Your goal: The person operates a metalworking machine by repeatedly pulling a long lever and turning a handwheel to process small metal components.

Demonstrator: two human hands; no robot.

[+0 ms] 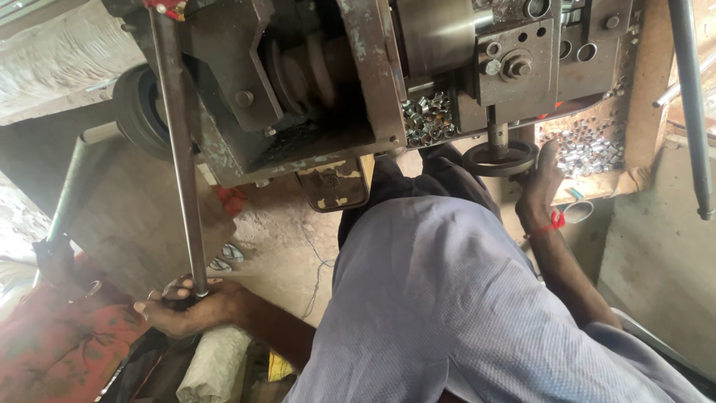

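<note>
The left hand (190, 310) closes around the lower end of a long steel bar (181, 157), its fingers (160, 298) wrapped and pressed together on the metal. The bar runs up from this hand into the worn green machine (313, 89). The right hand (541, 183) rests against a small black handwheel (500, 158) under the machine; its fingers are hidden behind the wheel, so I cannot tell if they grip it or only touch it.

Some risks seem likely to me. The bar is long and held only at one end, so it could slip or swing if the grip becomes loose. The pulleys (302, 71) and the dark wheel (138, 108) are open, without a guard, and the loose blue shirt (447, 313) is near them; cloth could catch there. The red thread (552, 222) on the right wrist is close to the handwheel too.

The bench (634, 179) beside the machine carries a heap of small shiny metal rings (589, 145), and more rings (427, 118) lie in the machine. The floor (276, 239) is bare, dusty concrete with a thin wire on it. A red patterned cloth (60, 343) lies at the left.
</note>
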